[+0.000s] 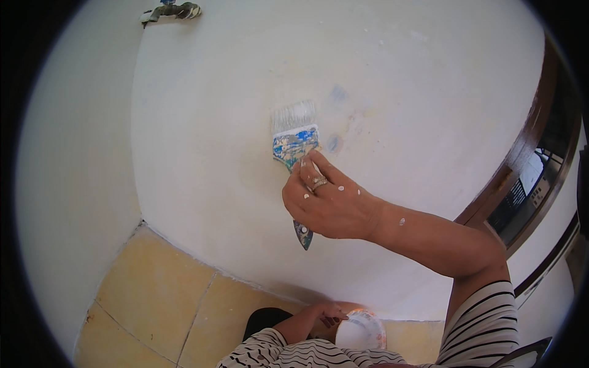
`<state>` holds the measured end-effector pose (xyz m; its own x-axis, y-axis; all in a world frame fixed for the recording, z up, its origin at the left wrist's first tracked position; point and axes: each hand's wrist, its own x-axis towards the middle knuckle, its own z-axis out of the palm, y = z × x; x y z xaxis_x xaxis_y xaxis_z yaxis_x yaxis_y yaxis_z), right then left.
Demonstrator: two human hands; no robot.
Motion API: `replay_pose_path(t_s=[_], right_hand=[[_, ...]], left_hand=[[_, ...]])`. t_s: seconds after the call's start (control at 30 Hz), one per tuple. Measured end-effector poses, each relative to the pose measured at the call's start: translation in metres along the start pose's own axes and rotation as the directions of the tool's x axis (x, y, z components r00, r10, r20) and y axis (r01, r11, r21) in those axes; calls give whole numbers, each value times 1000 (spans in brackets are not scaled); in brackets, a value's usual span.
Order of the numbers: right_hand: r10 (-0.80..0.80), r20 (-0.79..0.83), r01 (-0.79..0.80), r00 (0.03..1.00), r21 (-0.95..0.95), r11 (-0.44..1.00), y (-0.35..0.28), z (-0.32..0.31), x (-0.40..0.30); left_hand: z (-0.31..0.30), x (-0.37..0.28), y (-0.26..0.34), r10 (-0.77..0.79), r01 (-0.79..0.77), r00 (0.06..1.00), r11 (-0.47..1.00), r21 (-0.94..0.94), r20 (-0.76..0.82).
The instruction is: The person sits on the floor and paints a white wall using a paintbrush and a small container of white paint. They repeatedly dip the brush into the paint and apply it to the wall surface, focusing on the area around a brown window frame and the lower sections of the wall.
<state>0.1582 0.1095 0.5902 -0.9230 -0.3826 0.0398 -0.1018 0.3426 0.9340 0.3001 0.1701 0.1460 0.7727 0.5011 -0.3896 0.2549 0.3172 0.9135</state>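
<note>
My right hand grips a flat paintbrush by its handle, bristles upward. Blue, cream and green paint crusts the brush's ferrule, and the bristles are coated white. They lie against the whitish wall, just left of some faint blue and reddish stains. White paint specks dot the hand and forearm. Low in the view, close to my body, my left hand holds the rim of a round container of white paint. Orange and white smears mark that rim. My forearm and shirt hide part of the container.
A metal water tap juts from the wall at upper left, near the inside corner. Brown-framed glass borders the wall on the right. Yellowish floor tiles meet the wall below. A dark rounded object lies beside my left arm.
</note>
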Motion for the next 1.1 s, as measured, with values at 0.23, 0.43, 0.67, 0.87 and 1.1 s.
replay_pose_path(t_s=[0.23, 0.43, 0.67, 0.87, 1.1], right_hand=[[115, 155, -186, 981, 603, 775, -39, -24, -14], [567, 91, -414, 819, 778, 473, 38, -20, 10], [543, -476, -320, 692, 471, 822, 132, -58, 28], [286, -427, -328, 858, -29, 944, 98, -16, 43], [99, -66, -69, 993, 351, 934, -34, 9, 25]], left_hand=[[3, -15, 11, 4, -4, 1000, 1000, -16, -16], [0, -5, 1, -11, 10, 1000, 1000, -24, -18], [2, -2, 4, -2, 2, 1000, 999, -33, -8], [-2, -8, 0, 2, -4, 999, 998, -62, -34], [1, -12, 7, 8, -9, 1000, 999, -42, -19]])
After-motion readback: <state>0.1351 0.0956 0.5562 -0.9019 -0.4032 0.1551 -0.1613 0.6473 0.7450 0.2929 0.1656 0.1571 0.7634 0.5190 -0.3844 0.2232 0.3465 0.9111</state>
